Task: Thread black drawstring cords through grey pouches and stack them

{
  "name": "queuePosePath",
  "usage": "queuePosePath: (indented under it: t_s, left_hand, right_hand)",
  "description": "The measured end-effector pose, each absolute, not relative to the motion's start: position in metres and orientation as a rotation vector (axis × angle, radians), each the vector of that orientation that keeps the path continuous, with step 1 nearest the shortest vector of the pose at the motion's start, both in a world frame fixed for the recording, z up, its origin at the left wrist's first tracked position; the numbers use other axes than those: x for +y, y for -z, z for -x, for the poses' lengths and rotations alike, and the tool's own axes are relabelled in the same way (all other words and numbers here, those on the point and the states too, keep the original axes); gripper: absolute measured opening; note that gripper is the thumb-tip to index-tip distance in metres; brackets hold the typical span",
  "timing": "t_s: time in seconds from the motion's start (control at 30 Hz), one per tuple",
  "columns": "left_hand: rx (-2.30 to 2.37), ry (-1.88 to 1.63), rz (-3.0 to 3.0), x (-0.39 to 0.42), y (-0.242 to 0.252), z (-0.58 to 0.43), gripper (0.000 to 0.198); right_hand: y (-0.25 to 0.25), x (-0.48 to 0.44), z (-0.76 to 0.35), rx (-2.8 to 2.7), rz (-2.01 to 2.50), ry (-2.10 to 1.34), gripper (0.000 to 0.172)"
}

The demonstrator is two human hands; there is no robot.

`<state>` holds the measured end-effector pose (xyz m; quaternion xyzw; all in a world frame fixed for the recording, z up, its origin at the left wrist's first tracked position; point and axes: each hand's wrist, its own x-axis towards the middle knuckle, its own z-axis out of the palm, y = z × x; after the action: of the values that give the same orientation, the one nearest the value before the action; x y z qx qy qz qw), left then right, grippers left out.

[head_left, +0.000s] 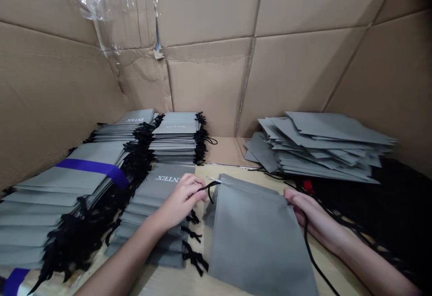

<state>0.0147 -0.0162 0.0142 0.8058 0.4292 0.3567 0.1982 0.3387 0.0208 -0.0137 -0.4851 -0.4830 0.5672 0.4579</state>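
Note:
A grey drawstring bag point(256, 237) lies flat in front of me, its top edge away from me. My left hand point(189, 191) is at the top left corner, pinching a black cord point(212, 184). A thin wire loop point(213, 178) shows beside that corner. At the top right corner my right hand point(302, 206) grips the bag's edge between thumb and fingers. A long black cord point(308, 246) hangs from this hand down to the lower right. Under my left forearm lies a row of overlapping grey bags point(148, 215) with knotted black cords and white lettering on one.
Stacks of corded grey bags point(175, 127) stand at the back left; another pile point(84, 177) wears a purple band point(92, 168). Loose grey bags point(334, 141) are heaped at the back right, beside a black mass point(381, 215). Cardboard walls point(209, 80) enclose the table.

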Motion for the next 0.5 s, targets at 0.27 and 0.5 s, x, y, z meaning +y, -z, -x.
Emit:
queuePosePath:
  t_s: [0.27, 0.5]
  left_hand:
    - [1.089, -0.973, -2.019, -0.029, -0.006, -0.038, 0.036]
    - [0.877, -1.125, -1.046, -0.015, 0.003, -0.033, 0.064]
  right_hand:
    - [0.009, 0.017, -0.337, -1.122, 1.186, -1.376, 0.03]
    - [0.0, 0.01, -0.332, -1.302, 1.218, -1.266, 0.032]
